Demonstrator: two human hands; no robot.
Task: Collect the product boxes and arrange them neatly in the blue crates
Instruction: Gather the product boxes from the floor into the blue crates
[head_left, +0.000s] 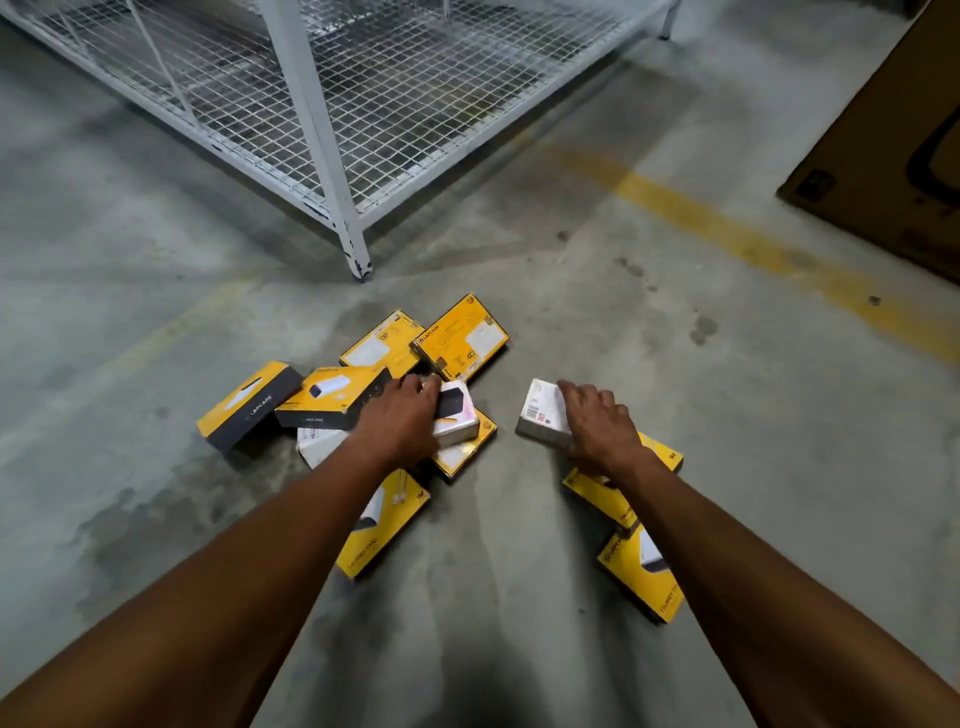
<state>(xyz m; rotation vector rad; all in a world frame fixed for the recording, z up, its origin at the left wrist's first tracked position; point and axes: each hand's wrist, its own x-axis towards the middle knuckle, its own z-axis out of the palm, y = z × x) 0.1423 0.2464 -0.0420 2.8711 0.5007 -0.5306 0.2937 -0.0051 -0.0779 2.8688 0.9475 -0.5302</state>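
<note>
A person reaches both arms down to product boxes scattered on a concrete floor (519, 597). The left hand (402, 418) curls over a white box (460, 415) atop the left heap; the right hand (597, 426) grips another white box (543, 413). About nine yellow boxes (462, 338) are visible, plus a third white one. A wire rack (332, 119) stands beyond.

— What's up at the top there?
— A white metal rack (332, 130) with a wire-mesh shelf (415, 93) set low, one chipped leg (356, 254) standing on the concrete floor (519, 597).
— And on the right?
— A big brown cardboard carton (883, 156), its corner resting on the floor.
— Any markings?
— A worn yellow line (737, 239) painted across the concrete, plus dark stains.
</note>
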